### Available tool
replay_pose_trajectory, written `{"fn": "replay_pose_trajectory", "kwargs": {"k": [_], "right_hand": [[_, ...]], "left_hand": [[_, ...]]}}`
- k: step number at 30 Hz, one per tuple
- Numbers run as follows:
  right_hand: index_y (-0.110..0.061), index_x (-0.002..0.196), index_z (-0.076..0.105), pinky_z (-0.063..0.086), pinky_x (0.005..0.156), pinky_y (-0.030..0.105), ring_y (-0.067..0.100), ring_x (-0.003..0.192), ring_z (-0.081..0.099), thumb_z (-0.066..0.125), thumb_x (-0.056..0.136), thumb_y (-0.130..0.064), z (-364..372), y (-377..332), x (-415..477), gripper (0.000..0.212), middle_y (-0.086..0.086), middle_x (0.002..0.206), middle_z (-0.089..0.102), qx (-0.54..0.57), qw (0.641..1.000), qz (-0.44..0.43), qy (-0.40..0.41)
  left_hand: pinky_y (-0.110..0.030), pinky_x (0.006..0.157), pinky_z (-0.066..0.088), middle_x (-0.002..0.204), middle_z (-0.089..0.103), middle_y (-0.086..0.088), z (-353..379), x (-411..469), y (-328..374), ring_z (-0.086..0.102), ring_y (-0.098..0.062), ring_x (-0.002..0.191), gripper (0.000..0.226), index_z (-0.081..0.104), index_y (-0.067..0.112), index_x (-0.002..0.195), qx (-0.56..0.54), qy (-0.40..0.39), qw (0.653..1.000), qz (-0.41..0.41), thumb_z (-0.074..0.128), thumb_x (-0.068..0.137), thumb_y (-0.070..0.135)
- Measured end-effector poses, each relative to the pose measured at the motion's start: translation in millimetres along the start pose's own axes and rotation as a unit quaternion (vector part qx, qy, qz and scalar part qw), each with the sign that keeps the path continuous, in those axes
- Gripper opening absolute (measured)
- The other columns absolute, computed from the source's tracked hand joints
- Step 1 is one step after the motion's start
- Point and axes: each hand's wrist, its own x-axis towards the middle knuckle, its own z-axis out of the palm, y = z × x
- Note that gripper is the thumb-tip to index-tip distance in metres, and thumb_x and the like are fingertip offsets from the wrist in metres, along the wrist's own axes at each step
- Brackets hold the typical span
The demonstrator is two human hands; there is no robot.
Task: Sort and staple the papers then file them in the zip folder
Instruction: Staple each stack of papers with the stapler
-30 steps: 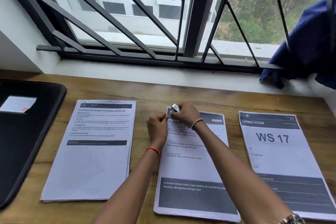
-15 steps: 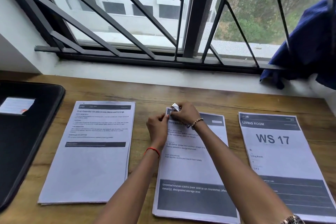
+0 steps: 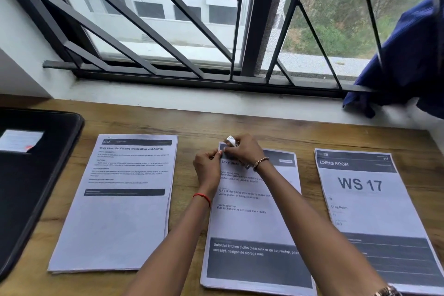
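Observation:
Three paper stacks lie side by side on the wooden desk: a left stack (image 3: 120, 211), a middle stack (image 3: 252, 230) and a right stack (image 3: 367, 214) headed "LIVING ROOM WS 17". My right hand (image 3: 242, 149) is shut on a small silver stapler (image 3: 231, 140) over the middle stack's top left corner. My left hand (image 3: 207, 168) pinches that same corner from the left. A black zip folder (image 3: 36, 187) lies at the far left, with a white card on it.
A window sill and black window bars (image 3: 168, 31) run along the desk's far edge. A blue cloth (image 3: 408, 60) hangs on the bars at the right. Bare wood (image 3: 216, 125) shows between the papers and the sill.

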Motion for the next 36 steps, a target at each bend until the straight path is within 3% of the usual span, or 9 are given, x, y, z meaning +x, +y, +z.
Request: {"fn": "replay_pose_trajectory", "kwargs": {"k": [7,10,12,15,19,24,27,32,36], "right_hand": [[0.002,0.080,0.068,0.033,0.058,0.026,0.016,0.064,0.048,0.067,0.075,-0.018,-1,1,3,0.021,0.009,0.067,0.057,0.023,0.999,0.004,-0.023],[-0.006,0.069,0.061,0.034,0.049,0.022,0.008,0.049,0.047,0.062,0.084,-0.023,-11,-10,2,0.023,0.003,0.063,0.054,0.154,0.987,0.041,-0.002],[-0.007,0.081,0.057,0.037,0.050,0.022,0.007,0.047,0.050,0.047,0.094,-0.025,-21,-18,3,0.025,0.002,0.065,0.053,0.315,0.945,0.083,-0.006],[-0.003,0.092,0.050,0.045,0.066,0.031,0.018,0.066,0.053,0.032,0.100,-0.021,-32,-23,10,0.026,0.008,0.073,0.054,0.482,0.871,0.091,-0.006],[-0.004,0.108,0.045,0.048,0.070,0.034,0.020,0.074,0.054,0.030,0.101,-0.016,-30,-22,19,0.020,0.009,0.079,0.055,0.468,0.882,0.064,0.007],[0.002,0.107,0.048,0.051,0.074,0.039,0.025,0.067,0.057,0.031,0.101,-0.012,-24,-17,27,0.023,0.008,0.078,0.054,0.432,0.900,0.057,0.006],[-0.004,0.085,0.049,0.054,0.065,0.032,0.023,0.062,0.059,0.033,0.100,-0.011,-22,-16,27,0.023,0.009,0.077,0.055,0.417,0.907,0.053,-0.016],[-0.004,0.089,0.049,0.055,0.061,0.028,0.018,0.058,0.060,0.038,0.099,-0.011,-16,-14,32,0.016,0.009,0.076,0.055,0.397,0.916,0.056,-0.027],[-0.010,0.080,0.048,0.053,0.056,0.015,0.012,0.068,0.059,0.038,0.098,-0.009,-16,-16,32,0.021,0.007,0.075,0.055,0.346,0.934,0.053,-0.065]], "left_hand": [[-0.002,0.053,0.039,0.090,0.071,-0.016,-1,-2,2,0.055,-0.002,0.064,0.016,0.070,-0.006,0.096,-0.002,-0.003,1.000,0.002,0.063,0.084,0.001],[0.000,0.053,0.039,0.090,0.071,-0.015,-2,-1,3,0.058,-0.010,0.072,0.016,0.070,-0.006,0.096,-0.009,0.001,1.000,-0.011,0.063,0.084,0.001],[0.000,0.053,0.041,0.087,0.069,-0.012,-3,-1,4,0.057,-0.009,0.070,0.015,0.069,-0.006,0.096,-0.019,-0.003,1.000,-0.024,0.063,0.084,0.000],[0.000,0.050,0.041,0.085,0.067,-0.010,-4,1,5,0.056,-0.009,0.068,0.015,0.070,-0.005,0.095,-0.016,-0.016,0.999,-0.038,0.062,0.085,0.001],[-0.007,0.048,0.042,0.083,0.067,-0.010,-2,4,4,0.055,-0.007,0.063,0.012,0.070,-0.004,0.091,-0.012,-0.023,0.998,-0.051,0.062,0.085,0.004],[-0.007,0.051,0.040,0.085,0.069,-0.013,-2,5,3,0.057,-0.010,0.066,0.012,0.070,-0.004,0.088,-0.004,-0.031,0.998,-0.048,0.061,0.086,0.004],[-0.003,0.049,0.038,0.084,0.069,-0.014,-2,4,2,0.056,-0.010,0.067,0.013,0.070,-0.004,0.088,-0.003,-0.038,0.999,-0.036,0.060,0.087,0.006],[-0.014,0.058,0.041,0.084,0.069,-0.012,-2,3,1,0.057,-0.010,0.070,0.013,0.070,-0.001,0.088,-0.006,-0.040,0.999,-0.023,0.060,0.088,0.007],[-0.002,0.051,0.038,0.083,0.068,-0.010,-2,3,1,0.052,-0.001,0.063,0.014,0.069,-0.003,0.089,-0.006,-0.041,0.999,-0.018,0.059,0.088,0.007]]}}
